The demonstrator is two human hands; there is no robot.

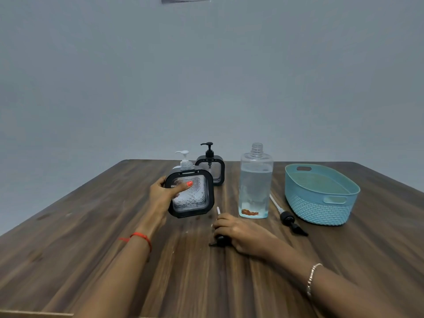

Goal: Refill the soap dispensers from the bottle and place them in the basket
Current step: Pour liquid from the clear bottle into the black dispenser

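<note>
**Square Dispenser Being Held, Pump Being Gripped on the Table**

A square black-framed soap dispenser of clear textured plastic (190,198) is being held tilted by the left hand (160,193). The fingers are being wrapped round its left edge and the thumb is being pressed across its front face. Whether its lower corner is touching the dark wooden table (91,226) cannot be told. The left forearm is being stretched forward, with a red thread (140,236) at the wrist.

The right hand (238,232) is being rested on the table nearer the camera. Its fingers are being curled tightly round a black pump head with a white tube (220,241), and the tube is pointing away past the fingertips.

Behind the held dispenser, a second black-framed dispenser with a black pump (210,167) is standing upright, and a white pump (183,157) is showing just beside it. To the right, a tall clear open-necked bottle (255,187), partly filled with clear liquid, is standing. A loose black pump (290,220) is lying between it and the light blue oval plastic basket (316,210).
</note>
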